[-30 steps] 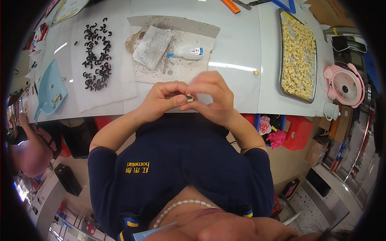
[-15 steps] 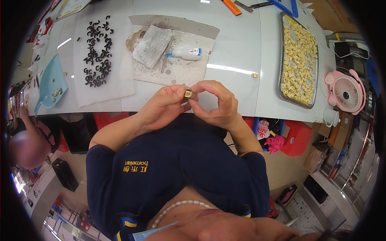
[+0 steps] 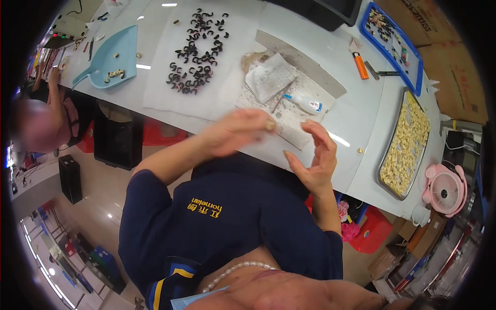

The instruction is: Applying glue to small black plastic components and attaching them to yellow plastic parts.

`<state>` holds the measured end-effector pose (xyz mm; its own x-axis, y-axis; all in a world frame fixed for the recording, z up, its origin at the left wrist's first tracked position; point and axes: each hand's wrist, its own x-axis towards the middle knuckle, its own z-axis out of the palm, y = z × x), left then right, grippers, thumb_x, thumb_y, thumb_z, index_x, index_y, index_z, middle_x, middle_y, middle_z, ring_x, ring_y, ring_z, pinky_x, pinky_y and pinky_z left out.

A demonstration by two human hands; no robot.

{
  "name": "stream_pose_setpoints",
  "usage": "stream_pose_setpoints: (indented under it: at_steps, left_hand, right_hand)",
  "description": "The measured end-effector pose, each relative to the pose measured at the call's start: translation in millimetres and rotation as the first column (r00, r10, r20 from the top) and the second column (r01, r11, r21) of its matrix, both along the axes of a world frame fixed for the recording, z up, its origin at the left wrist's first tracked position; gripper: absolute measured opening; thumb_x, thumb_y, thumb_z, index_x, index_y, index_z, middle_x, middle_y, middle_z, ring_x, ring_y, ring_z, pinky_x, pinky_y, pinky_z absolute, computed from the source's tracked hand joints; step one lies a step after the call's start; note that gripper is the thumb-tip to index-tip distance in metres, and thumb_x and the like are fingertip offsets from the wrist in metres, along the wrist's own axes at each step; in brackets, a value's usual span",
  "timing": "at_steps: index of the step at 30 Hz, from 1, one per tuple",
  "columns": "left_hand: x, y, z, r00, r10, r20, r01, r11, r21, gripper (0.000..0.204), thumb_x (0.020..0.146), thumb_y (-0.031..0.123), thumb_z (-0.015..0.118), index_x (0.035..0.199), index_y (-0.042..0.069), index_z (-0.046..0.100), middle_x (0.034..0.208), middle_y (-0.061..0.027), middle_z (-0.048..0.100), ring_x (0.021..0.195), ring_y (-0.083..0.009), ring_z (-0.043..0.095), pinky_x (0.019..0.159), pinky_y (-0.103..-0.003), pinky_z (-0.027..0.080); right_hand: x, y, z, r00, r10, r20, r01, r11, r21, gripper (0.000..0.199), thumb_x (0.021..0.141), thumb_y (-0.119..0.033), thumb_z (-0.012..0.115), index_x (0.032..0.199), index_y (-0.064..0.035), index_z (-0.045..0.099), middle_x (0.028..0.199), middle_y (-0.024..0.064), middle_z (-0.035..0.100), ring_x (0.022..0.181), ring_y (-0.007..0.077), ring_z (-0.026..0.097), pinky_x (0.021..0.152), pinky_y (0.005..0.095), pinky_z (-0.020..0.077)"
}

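Observation:
My left hand (image 3: 232, 133) is blurred by motion above the table's near edge. Its fingertips pinch a small cream-coloured block (image 3: 270, 125), whose details are smeared. To the right, my right hand (image 3: 318, 163) is raised with thumb and fingers apart, holding nothing. Just beyond the hands lies a stained cardboard sheet (image 3: 324, 82). On it rest a crumpled paper (image 3: 271, 80) and a white squeeze bottle (image 3: 308, 105) with a blue nozzle. Many dark curved pieces (image 3: 199, 54) are spread on a white sheet (image 3: 157, 85) farther left.
A light blue dustpan (image 3: 124, 49) holding a few small pieces sits at the left. On the right are a metal tray (image 3: 392, 135) full of cream pieces, a blue tray (image 3: 420, 72) and a pink fan (image 3: 445, 194). A black bin (image 3: 320, 13) and orange-handled tool (image 3: 360, 65) lie beyond.
The hands, together around the small block before, have separated. The block has stayed with my left hand, and my right hand has let go and opened. The view has turned and shifted.

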<state>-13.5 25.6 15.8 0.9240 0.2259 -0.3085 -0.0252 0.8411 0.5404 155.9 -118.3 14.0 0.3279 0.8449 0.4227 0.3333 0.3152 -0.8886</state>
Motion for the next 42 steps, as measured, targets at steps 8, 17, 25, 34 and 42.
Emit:
stream_pose_setpoints:
  at_steps: [8,17,25,34,42]
  left_hand:
    - [-125.3,175.0,-28.0,0.613,0.750,0.249,0.340,-0.535,0.774,0.016,0.073,0.010,0.066,0.089,0.007,0.064,0.090,-0.0055,0.063,0.083,-0.0201,0.059,0.070,-0.031,0.044]
    - [-97.1,177.9,-33.8,0.701,0.676,0.229,0.485,-0.686,0.542,0.011,0.070,0.022,0.069,0.080,0.021,0.069,0.083,0.0086,0.060,0.087,-0.0120,0.053,0.074,-0.035,0.029]
    - [-95.5,217.1,-27.8,0.825,0.563,-0.051,0.262,-0.299,0.918,0.012,0.071,0.010,0.069,0.082,0.005,0.067,0.083,-0.0041,0.063,0.080,-0.0190,0.055,0.069,-0.029,0.045]
    - [-84.8,189.5,-20.5,0.701,0.707,0.092,0.004,-0.133,0.991,0.011,0.081,0.003,0.059,0.091,0.001,0.062,0.080,-0.0026,0.062,0.084,-0.0113,0.059,0.070,-0.023,0.045]
    - [-19.5,35.8,-18.3,0.940,0.307,-0.152,-0.220,0.881,0.418,0.024,0.082,0.000,0.057,0.106,0.000,0.057,0.098,-0.0085,0.059,0.085,-0.0118,0.055,0.072,-0.020,0.044]
  right_hand:
    - [4.4,4.7,2.9,0.975,-0.210,0.077,0.217,0.970,-0.111,0.042,0.069,-0.002,0.068,0.107,0.0001,0.050,0.105,0.0120,0.057,0.094,0.0203,0.054,0.084,0.0305,0.0424]
    - [0.3,8.9,4.4,0.966,-0.228,0.123,0.248,0.952,-0.180,0.038,0.071,-0.002,0.067,0.105,0.0003,0.052,0.100,0.0105,0.059,0.089,0.0181,0.056,0.080,0.0288,0.0438]
    - [17.5,18.4,1.4,0.949,-0.265,0.171,0.295,0.939,-0.179,0.030,0.073,-0.003,0.066,0.102,-0.0009,0.056,0.092,0.0083,0.063,0.086,0.0166,0.059,0.079,0.0275,0.0449]
    - [49.2,24.9,-6.9,0.889,-0.296,0.351,0.379,0.903,-0.200,0.028,0.074,-0.007,0.066,0.099,-0.0022,0.058,0.094,0.0092,0.062,0.089,0.0212,0.057,0.079,0.0301,0.0441]
    - [52.6,34.0,-19.9,0.874,-0.183,0.451,0.368,0.855,-0.365,0.037,0.070,-0.018,0.071,0.101,-0.0017,0.058,0.097,0.0120,0.055,0.087,0.0268,0.050,0.078,0.0328,0.0420]
